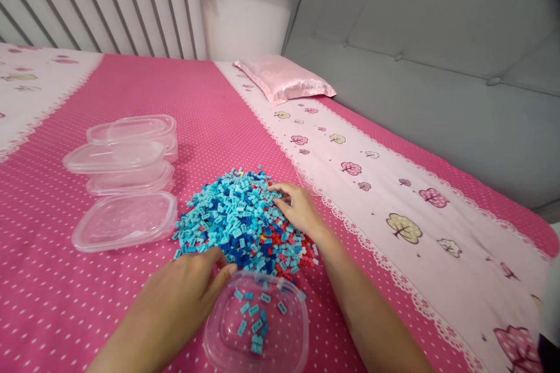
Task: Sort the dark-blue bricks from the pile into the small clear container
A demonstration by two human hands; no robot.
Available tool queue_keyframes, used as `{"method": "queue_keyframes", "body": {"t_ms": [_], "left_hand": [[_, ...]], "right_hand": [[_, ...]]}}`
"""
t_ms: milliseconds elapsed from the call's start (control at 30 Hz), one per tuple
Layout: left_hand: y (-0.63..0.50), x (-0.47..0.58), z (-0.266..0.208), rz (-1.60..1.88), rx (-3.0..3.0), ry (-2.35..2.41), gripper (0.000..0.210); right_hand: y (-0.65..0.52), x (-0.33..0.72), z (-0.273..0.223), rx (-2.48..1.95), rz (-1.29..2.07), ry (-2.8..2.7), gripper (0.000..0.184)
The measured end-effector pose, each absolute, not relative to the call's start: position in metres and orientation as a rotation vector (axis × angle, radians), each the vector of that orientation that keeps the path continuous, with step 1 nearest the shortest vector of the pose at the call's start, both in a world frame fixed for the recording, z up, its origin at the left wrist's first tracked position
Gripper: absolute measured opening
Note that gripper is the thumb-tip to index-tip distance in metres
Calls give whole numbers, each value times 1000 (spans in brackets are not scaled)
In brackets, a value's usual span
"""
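Observation:
A heap of small toy building bricks [227,210], mostly light blue with dark blue and red ones, lies on the bedspread. My right hand [300,207] reaches onto its right side, thumb and forefinger apart among the bricks. At the front left edge of the heap is my left hand [196,277], its fingers curled and their tips partly hidden. Its thumb lies by the rim of a clear plastic container [280,352]. Several light blue bricks [255,310] are scattered inside that container, directly in front of me.
Left of the heap stand more clear plastic containers [126,224] and lids [116,156] in a row. The pink dotted bedspread [166,87] spreads beneath everything. A pink pillow [286,77] lies by the grey headboard [415,29]; a white radiator [100,6] is at the back.

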State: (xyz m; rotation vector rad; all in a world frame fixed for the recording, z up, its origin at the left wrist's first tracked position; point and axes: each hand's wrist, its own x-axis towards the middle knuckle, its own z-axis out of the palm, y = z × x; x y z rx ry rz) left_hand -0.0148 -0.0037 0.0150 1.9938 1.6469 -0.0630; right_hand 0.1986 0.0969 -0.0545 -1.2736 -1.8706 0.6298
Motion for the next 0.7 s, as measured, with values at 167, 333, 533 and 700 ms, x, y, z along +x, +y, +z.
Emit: {"method": "queue_keyframes", "body": {"t_ms": [167, 333, 533, 700], "left_hand": [[-5, -15, 16, -60, 1980, 1655, 41], [-5, -16, 15, -78, 1972, 1648, 42], [-6, -17, 15, -82, 1972, 1640, 42], [-6, -18, 15, -62, 1982, 1642, 43]], "right_hand": [[97, 197, -55, -1265, 617, -1807, 19], [98, 196, -55, -1205, 750, -1665, 19], [98, 195, -48, -1071, 1263, -1056, 18], [99, 199, -34, -852, 1717, -398, 8]]}}
